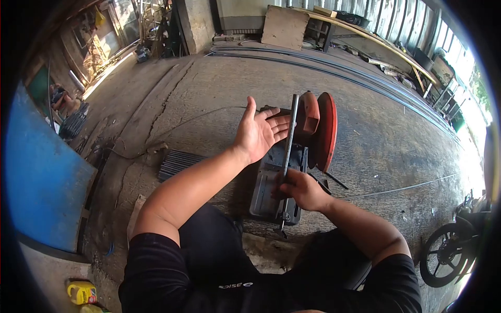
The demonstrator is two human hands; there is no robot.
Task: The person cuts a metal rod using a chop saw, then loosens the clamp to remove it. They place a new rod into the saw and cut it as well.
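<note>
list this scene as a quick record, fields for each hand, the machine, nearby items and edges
left grip: open, fingers spread beside the metal bar; contact unclear
right grip: closed around the bar's near part
machine: floor-standing, with a red guard
nearby: ribbed dark stack, left of the machine
left edge: blue panel, yellow container
right edge: spoked wheel

The saw guard (pixel 328 130) is red, the rod (pixel 291 122) grey, the panel (pixel 42 172) blue.
</note>
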